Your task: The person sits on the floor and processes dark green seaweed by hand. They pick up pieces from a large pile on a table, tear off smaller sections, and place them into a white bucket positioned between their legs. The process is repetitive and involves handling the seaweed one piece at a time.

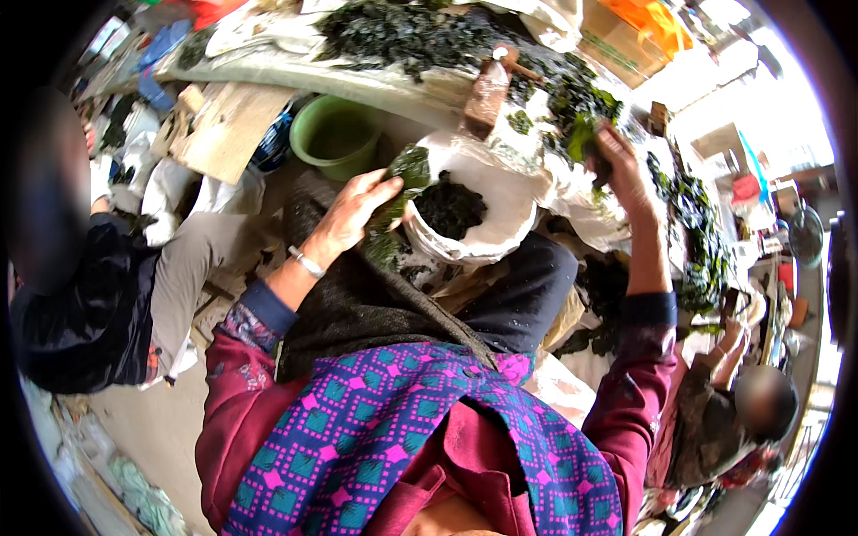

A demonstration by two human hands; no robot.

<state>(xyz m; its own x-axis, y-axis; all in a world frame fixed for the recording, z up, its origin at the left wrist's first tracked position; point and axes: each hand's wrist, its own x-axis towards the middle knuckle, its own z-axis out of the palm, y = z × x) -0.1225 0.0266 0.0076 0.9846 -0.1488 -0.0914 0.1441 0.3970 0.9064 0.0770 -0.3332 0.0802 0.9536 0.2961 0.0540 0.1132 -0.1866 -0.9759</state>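
My left hand [355, 211] grips a bundle of wet, dark green seaweed leaves [410, 169] beside the near left rim of a white-lined tub [513, 231]. A clump of darker seaweed [450, 208] lies inside that tub, against its left side. Out to the right, my right hand [620, 161] is closed around a smaller green seaweed piece [582, 139], over the right end of the worktable. Loose seaweed [570, 87] is spread on the table just beyond it. A reddish-brown wooden block [484, 100] stands at the table edge, behind the tub.
A green plastic tub [335, 134] is left of the lined one. More seaweed [402, 37] is heaped along the plastic-covered table [281, 75]. A wooden board [234, 127] leans at the left. One person [80, 308] sits left, another [710, 422] right. An orange bag [650, 30] tops a cardboard box [613, 43].
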